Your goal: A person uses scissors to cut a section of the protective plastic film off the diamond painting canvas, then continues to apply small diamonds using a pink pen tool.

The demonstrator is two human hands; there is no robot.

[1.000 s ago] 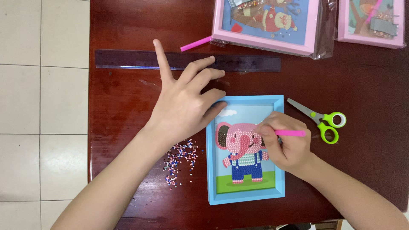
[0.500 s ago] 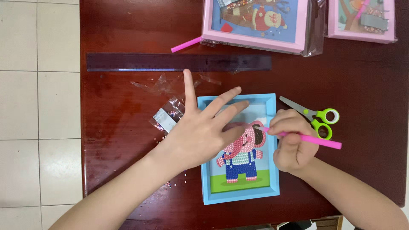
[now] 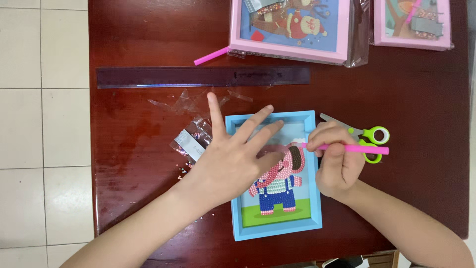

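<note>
A dark red wooden table [image 3: 406, 99] stands on pale floor tiles [image 3: 44, 124]. At nine o'clock from the blue-framed elephant picture [image 3: 275, 218] lies a small clear bag of beads [image 3: 191, 144], with loose beads [image 3: 186, 168] just beside it; at eleven o'clock a long dark ruler [image 3: 198, 77] stretches across. The left hand [image 3: 233, 159] lies flat on the frame's left side, fingers spread apart. At twelve o'clock sits a pink-framed kit in clear wrap [image 3: 292, 30]. The right hand [image 3: 337, 164] is clamped on a pink pen [image 3: 357, 148], tip at the elephant's ear. Green-handled scissors [image 3: 372, 141] lie under the pen; another pink-framed kit [image 3: 414, 25] sits at one o'clock.
</note>
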